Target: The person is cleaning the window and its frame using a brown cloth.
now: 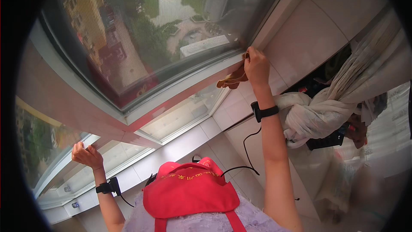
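Observation:
My right hand (257,66) is closed on a brown cloth (236,76), which hangs in folds below the fingers. It presses at the lower right corner of a white window frame (190,82) around a screened pane (138,38). Farther left, my left hand (87,157) curls its fingers over the white frame of the side window (61,170). Dark straps with small devices circle both wrists, the right strap (265,112) and the left strap (108,186), each trailing a black cable.
A knotted pale curtain (305,112) hangs to the right, beside a black basket (326,141) of items. White tiles (299,35) cover the adjoining wall. Below the frame runs a tiled ledge (180,141). A red apron (191,190) with yellow writing covers my front.

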The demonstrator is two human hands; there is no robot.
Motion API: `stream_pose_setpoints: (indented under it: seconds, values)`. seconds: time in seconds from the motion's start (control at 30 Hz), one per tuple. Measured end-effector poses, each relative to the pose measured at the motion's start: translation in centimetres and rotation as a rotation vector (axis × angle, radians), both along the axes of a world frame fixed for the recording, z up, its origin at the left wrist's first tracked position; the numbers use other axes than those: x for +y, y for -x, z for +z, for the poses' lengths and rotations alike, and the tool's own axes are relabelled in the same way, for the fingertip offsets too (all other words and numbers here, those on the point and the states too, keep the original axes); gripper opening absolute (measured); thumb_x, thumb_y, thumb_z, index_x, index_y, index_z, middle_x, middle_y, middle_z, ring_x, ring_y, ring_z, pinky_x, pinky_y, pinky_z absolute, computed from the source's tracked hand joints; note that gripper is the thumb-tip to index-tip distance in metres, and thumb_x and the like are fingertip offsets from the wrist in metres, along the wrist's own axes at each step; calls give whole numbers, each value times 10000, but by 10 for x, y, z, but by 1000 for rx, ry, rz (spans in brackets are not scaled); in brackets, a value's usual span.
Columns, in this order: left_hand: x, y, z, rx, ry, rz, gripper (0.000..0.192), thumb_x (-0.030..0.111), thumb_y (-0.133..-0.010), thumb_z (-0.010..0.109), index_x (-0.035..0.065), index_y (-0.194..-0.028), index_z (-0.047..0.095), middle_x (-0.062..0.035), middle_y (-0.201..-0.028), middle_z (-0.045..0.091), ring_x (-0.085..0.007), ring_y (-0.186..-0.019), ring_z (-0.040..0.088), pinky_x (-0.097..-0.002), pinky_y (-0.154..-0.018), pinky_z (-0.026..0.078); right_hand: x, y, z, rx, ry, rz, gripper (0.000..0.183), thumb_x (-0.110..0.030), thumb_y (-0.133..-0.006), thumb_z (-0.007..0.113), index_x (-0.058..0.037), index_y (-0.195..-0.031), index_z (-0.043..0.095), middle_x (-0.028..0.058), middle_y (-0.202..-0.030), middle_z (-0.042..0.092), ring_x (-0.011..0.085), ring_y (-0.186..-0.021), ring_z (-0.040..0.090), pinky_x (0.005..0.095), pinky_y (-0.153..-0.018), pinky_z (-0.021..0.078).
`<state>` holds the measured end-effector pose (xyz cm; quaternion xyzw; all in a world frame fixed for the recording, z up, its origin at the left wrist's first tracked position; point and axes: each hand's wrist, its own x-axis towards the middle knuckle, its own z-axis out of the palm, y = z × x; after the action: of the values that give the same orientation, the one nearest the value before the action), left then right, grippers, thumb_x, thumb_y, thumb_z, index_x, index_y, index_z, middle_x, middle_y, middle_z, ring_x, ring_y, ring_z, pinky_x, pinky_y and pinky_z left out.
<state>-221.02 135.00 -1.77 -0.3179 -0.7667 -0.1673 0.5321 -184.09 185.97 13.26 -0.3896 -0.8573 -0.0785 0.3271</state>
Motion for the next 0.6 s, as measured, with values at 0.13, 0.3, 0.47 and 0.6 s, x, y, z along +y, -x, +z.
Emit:
stream_pose_setpoints:
  seconds: [0.13, 0.3, 0.47, 0.6]
  values:
    - [-3, -2, 0, 7, 36, -2, 467, 474, -1072, 308, 64, -1140, 521, -107, -1138, 523, -274, -1127, 461, -432, -983, 317, -8, -18, -9, 69, 284, -107, 76, -49, -815, 642, 26, -825, 634, 166, -842, 708, 355, -750, 687, 391, -708, 555]
    - [-6, -2, 2, 38, 2, 5, 460, 458, -1077, 296, 60, -1131, 520, -99, -1138, 520, -279, -1116, 463, -436, -973, 323, -18, -20, -4, 581, 344, 52, 192, -23, -887, 584, -27, -1037, 704, 90, -889, 731, 204, -799, 704, 321, -711, 530]
    - [3, -8, 12, 41, -10, -20, 453, 457, -1078, 281, 72, -1093, 518, -91, -1110, 515, -271, -1089, 463, -439, -962, 319, -2, -10, -37, 342, 36, 196, 323, 45, -889, 504, -41, -1163, 654, 133, -1186, 679, 297, -1057, 667, 377, -921, 527]
    - [11, -15, 17, 11, -18, -20, 402, 414, -1059, 317, 68, -1088, 520, -92, -1094, 500, -272, -1091, 452, -449, -968, 308, -5, 2, -44, 352, 59, 169, 368, 63, -865, 476, -51, -1184, 618, 136, -1192, 644, 313, -1056, 655, 408, -907, 540]
